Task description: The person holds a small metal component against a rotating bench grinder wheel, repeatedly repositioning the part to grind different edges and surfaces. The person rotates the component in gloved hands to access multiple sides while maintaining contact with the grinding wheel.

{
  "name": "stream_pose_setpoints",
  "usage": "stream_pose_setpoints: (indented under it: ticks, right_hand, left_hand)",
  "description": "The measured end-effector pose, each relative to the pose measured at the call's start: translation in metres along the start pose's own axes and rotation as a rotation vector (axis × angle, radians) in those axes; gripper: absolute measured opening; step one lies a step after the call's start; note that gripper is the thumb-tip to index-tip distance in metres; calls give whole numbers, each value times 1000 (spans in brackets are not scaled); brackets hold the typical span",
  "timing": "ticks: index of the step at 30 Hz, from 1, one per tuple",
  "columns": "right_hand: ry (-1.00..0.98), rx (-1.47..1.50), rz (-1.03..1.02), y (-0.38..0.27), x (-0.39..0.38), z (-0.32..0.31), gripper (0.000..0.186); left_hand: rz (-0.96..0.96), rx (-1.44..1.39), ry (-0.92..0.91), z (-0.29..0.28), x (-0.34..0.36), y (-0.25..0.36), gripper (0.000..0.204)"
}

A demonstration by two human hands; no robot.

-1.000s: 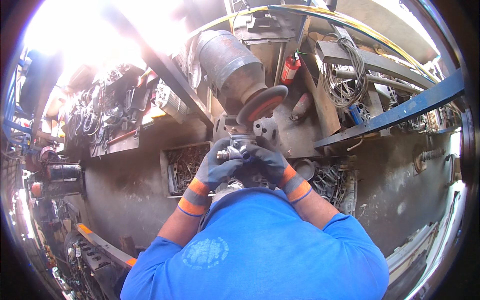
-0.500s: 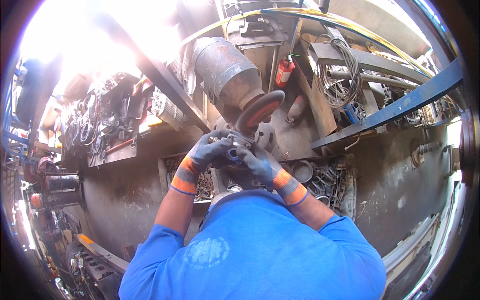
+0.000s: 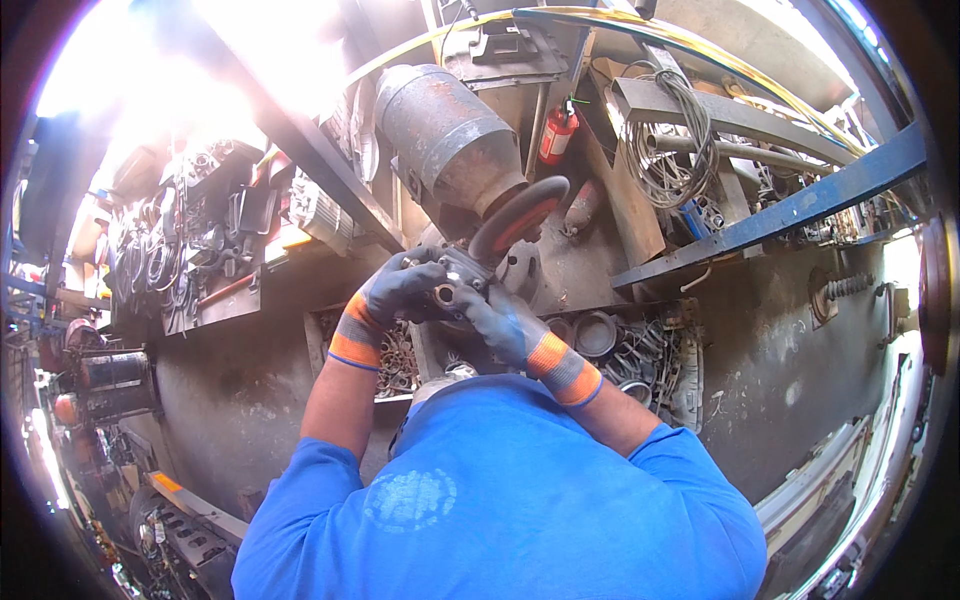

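Note:
My left hand [image 3: 398, 285], in a grey glove with an orange-banded cuff, is closed around one side of a dark metal part [image 3: 446, 292] with a round hole. From the other side my right hand [image 3: 503, 325], gloved the same way, has its fingers wrapped on the part too. The part is up at the lower edge of a dark wheel with a red face [image 3: 515, 222], seemingly touching it; the exact contact is hidden. Behind the wheel rises a bulky grey motor housing [image 3: 445, 125]. Whether the wheel spins I cannot tell.
Bins of metal scraps [image 3: 645, 355] lie beneath my arms. A red fire extinguisher [image 3: 558, 135] stands beyond the wheel. At the right are a coiled cable [image 3: 670, 150] and a blue beam [image 3: 790, 205]; tools crowd a bench [image 3: 205, 225] at the left.
Both hands have shifted slightly left with the metal part, which is turned so its round hole shows more plainly. The whole view has shifted a little.

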State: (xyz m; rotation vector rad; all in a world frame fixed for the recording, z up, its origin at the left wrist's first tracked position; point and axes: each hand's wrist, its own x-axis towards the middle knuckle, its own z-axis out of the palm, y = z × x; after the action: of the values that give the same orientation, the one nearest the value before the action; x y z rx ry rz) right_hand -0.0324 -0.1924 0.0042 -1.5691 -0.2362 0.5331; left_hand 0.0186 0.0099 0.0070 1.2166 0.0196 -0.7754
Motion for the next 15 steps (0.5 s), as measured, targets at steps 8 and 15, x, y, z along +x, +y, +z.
stream_pose_setpoints:
  ticks: [8, 15]
  right_hand:
    - [72, -123, 48, 17, 1, 9, 55]
    - [84, -278, -88, 15, -19, 4, 52]
  left_hand:
    - [-82, 19, -51, 0, 0, 17, 37]
    - [35, 123, -72, 3, -4, -6, 35]
